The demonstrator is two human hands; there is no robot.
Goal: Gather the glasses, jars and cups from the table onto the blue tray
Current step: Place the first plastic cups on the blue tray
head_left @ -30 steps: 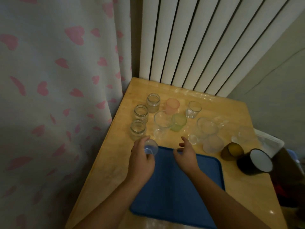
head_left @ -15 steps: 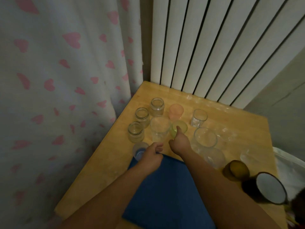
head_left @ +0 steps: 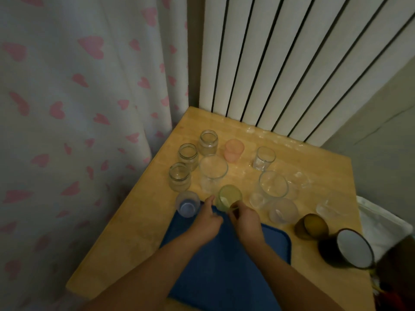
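A translucent green plastic cup point(head_left: 229, 197) is pinched by the right hand point(head_left: 246, 217) at the flat blue tray point(head_left: 229, 265)'s far edge; the left hand point(head_left: 207, 221) is loosely curled (holding nothing); most glassware is judged ungathered.

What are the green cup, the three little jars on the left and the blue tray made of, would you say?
Green cup: probably frosted plastic; cloudy, see-through, no sharp glints. It could also be frosted glass.
Jars: clear glass, judging by the threaded necks and bright rim reflections.
Tray: likely matt plastic; even blue, no shine, rounded moulded rim.
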